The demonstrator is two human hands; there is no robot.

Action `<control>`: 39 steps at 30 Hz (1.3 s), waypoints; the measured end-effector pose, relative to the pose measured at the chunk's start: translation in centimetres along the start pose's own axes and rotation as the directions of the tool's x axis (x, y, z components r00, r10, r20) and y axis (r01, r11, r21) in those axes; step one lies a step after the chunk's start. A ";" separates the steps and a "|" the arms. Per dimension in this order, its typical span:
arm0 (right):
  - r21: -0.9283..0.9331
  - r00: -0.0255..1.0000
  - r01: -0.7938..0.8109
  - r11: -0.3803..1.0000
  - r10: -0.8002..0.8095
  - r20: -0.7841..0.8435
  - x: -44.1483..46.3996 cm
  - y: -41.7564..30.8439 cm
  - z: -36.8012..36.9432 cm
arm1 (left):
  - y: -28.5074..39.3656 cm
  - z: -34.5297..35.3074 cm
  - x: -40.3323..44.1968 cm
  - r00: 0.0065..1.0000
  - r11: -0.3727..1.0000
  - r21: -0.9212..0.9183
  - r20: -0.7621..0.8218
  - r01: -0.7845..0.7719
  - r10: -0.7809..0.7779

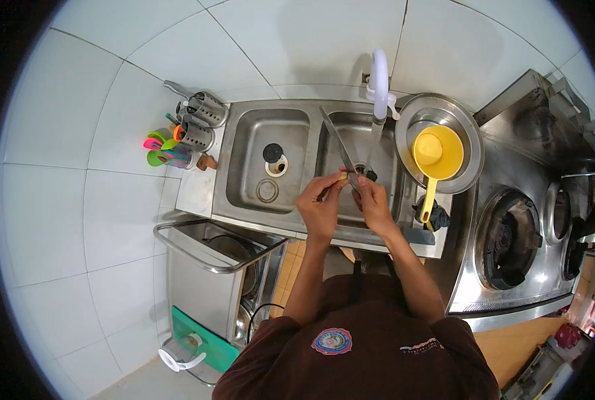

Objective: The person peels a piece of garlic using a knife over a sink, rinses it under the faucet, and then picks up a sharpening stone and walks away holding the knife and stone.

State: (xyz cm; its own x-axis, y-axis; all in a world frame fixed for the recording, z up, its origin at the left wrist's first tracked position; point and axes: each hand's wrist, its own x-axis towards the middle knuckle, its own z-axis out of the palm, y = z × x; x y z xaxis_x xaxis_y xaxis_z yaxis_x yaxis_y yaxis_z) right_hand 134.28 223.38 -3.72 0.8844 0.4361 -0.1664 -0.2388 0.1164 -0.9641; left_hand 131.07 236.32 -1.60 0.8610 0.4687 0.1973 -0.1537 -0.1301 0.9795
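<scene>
Over the front of the right sink basin [331, 143], my two hands are close together. My left hand [319, 205] is closed, pinching a small yellowish piece [343, 177] between thumb and fingers; its exact kind is too small to make out. A long-bladed knife [337, 140] is gripped in my right hand [375, 205], its tip pointing away toward the wall. The blade's near end lies right beside the yellowish piece, and the handle is hidden by my fingers. Some dark scraps [371, 175] show by the drain behind my hands.
Above the right basin stands a white faucet [379, 83]. A yellow dipper [452, 148] rests in a steel bowl [472, 170] to the right, beside a gas stove [507, 240]. Utensil holders [197, 135] stand at left. Nearer lies a steel cart [201, 280] with a green board [216, 343].
</scene>
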 end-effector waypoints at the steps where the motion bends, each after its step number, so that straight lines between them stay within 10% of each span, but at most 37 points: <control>1: 0.045 1.000 -0.018 0.999 0.017 0.012 -0.1 0.2 -0.3 | 0.1 -0.1 0.0 0.999 0.999 -0.022 -0.009 0.042 -0.042; 20: 0.216 0.995 -0.034 0.976 0.012 0.102 -0.7 -1.4 -0.4 | -0.1 0.1 -0.5 0.972 0.968 -0.123 -0.061 0.218 -0.227; 32: -0.169 0.997 0.049 0.984 -0.059 -0.054 -0.5 -0.5 0.1 | -1.0 0.1 -0.7 0.994 0.991 -0.102 -0.059 0.089 -0.095; 35: -0.372 0.986 0.090 0.924 -0.135 -0.096 -0.1 0.1 -0.3 | 0.0 0.1 -1.0 0.999 0.984 0.173 0.001 -0.040 0.041; 39: -0.218 0.995 0.027 0.975 -0.047 -0.086 -0.5 -0.9 -0.2 | 0.3 0.4 -0.9 0.999 0.998 0.052 -0.047 0.026 -0.024</control>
State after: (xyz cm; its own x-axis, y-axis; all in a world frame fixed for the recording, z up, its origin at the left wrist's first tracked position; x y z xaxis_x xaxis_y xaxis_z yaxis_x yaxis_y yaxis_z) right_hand 134.13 222.86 -2.79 0.9259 0.3518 -0.1378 -0.1211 -0.0694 -0.9902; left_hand 130.45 235.57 -1.50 0.8406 0.5124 0.1754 -0.1054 -0.1630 0.9810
